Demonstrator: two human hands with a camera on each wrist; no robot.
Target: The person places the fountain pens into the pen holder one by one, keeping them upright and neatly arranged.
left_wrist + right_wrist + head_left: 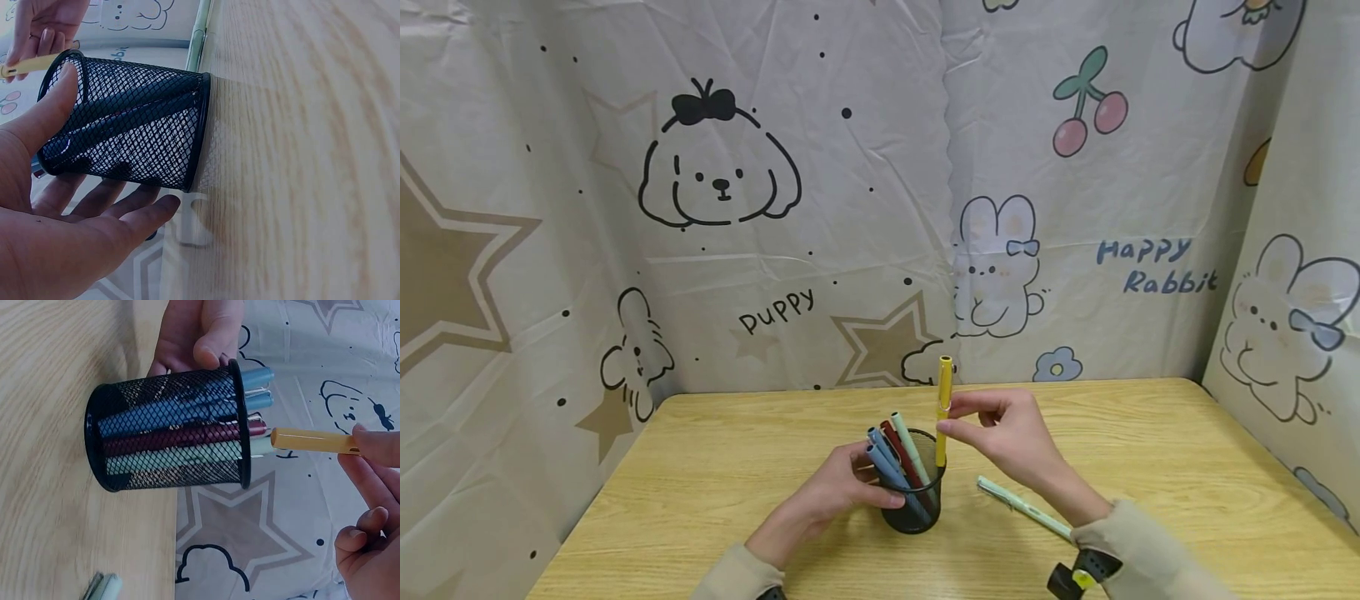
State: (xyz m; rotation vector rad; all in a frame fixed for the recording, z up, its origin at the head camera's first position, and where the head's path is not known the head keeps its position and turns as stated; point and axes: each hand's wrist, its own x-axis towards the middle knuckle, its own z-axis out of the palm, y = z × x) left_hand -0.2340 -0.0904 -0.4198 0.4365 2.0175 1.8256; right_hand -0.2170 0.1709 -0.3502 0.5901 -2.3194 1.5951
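A black mesh pen holder (912, 518) stands upright on the table, gripped at its left side by my left hand (842, 487), thumb near the rim in the left wrist view. Inside lean two blue pens (256, 378), a dark red pen (257, 428) and a pale green pen (904, 433). My right hand (1011, 429) pinches a yellow pen (944, 383) between thumb and fingers, holding it upright at the holder's right rim. From the right wrist, the yellow pen's lower end (281, 438) appears right by the holder's mouth.
Another pale green pen (1022, 507) lies on the wooden table (737, 467), right of the holder and below my right forearm. A patterned cloth (865, 208) hangs along the table's back edge and at both sides.
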